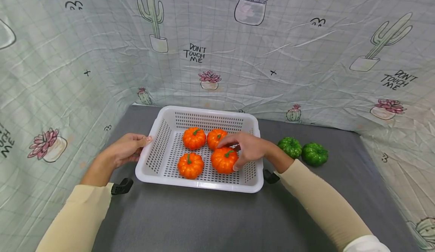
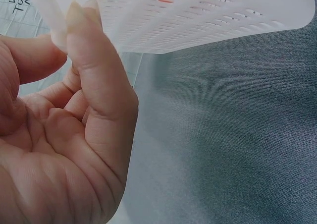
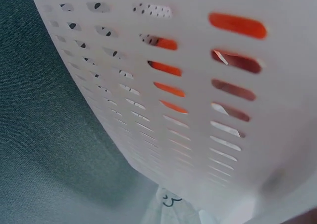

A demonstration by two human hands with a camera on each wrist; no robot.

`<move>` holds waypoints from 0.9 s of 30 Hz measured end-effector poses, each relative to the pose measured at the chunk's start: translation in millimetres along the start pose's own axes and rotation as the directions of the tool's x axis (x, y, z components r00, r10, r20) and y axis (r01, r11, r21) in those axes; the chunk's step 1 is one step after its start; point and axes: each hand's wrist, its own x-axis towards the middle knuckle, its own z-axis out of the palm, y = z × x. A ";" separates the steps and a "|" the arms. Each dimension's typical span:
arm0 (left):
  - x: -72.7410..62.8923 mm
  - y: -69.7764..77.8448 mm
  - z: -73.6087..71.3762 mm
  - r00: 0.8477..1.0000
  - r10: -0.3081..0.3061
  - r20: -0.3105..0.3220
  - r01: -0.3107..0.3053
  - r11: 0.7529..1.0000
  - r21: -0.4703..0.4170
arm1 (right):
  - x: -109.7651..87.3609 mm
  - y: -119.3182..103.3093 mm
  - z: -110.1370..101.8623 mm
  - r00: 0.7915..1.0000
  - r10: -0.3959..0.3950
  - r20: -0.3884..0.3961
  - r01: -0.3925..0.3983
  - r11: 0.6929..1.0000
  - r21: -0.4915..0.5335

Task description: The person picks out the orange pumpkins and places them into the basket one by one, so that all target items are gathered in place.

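Note:
A white perforated plastic basket holds several orange toy pumpkins with green stems. My left hand pinches the basket's left rim; the left wrist view shows that hand's thumb and fingertips right at the white edge. Inside the basket, my right hand grips the front right pumpkin, thumb on the near side and fingers behind its top. Close behind it is another pumpkin, partly covered by my fingers. The right wrist view is filled by the basket's slotted wall, with orange showing through; the wall hides my fingers there.
Two more orange pumpkins, one at the back and one in front, sit in the basket's left half. Right of the basket, two green pumpkins lie on the dark grey tabletop. A cactus-print cloth hangs behind and around the table.

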 end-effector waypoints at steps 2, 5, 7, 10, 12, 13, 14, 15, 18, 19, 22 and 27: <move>0.0 -0.1 0.5 1.000 -0.001 -0.001 0.001 1.000 -0.003 | 0.9 0.2 0.7 1.000 0.007 0.003 -0.007 1.000 0.001; 0.2 -0.6 0.8 1.000 0.000 0.000 0.000 1.000 -0.007 | 2.0 1.2 1.7 1.000 0.009 0.009 -0.009 1.000 0.005; 0.2 -0.8 0.8 1.000 0.003 0.000 -0.003 1.000 -0.009 | 2.8 1.8 2.3 1.000 0.002 0.015 -0.003 1.000 0.010; -0.2 -0.6 0.8 1.000 0.005 0.003 -0.005 1.000 -0.011 | 3.6 1.4 3.2 1.000 -0.008 0.029 0.008 1.000 0.018; -0.4 -0.2 1.1 1.000 0.006 0.001 -0.006 1.000 -0.011 | 3.9 0.3 3.6 0.999 -0.006 0.034 0.005 1.000 0.013; -0.5 0.0 1.2 1.000 0.007 0.001 -0.007 1.000 -0.010 | 3.9 -0.4 3.9 0.999 -0.001 0.034 0.001 1.000 0.007; -0.6 0.1 1.4 1.000 0.007 0.001 -0.007 1.000 -0.010 | 3.8 -1.0 4.2 0.999 0.003 0.035 -0.003 1.000 0.001; -0.5 0.4 1.8 1.000 0.006 0.000 -0.006 1.000 -0.008 | 3.8 -1.3 4.7 0.999 0.007 0.034 -0.007 1.000 -0.007; -0.4 0.6 2.0 1.000 0.006 0.000 -0.006 1.000 -0.009 | 4.1 -1.3 5.9 0.999 0.012 0.031 -0.011 1.000 -0.022; -0.3 0.6 1.9 1.000 0.005 -0.001 -0.005 1.000 -0.009 | 4.3 -0.9 6.3 0.999 0.011 0.031 -0.011 1.000 -0.023; 0.0 0.6 1.9 1.000 0.005 -0.004 -0.005 1.000 -0.012 | 5.3 0.6 7.3 0.999 0.010 0.033 -0.009 1.000 -0.018; 0.2 -0.3 1.7 1.000 0.003 -0.007 -0.004 1.000 -0.012 | 7.2 1.6 8.5 0.999 0.015 0.041 -0.014 1.000 -0.019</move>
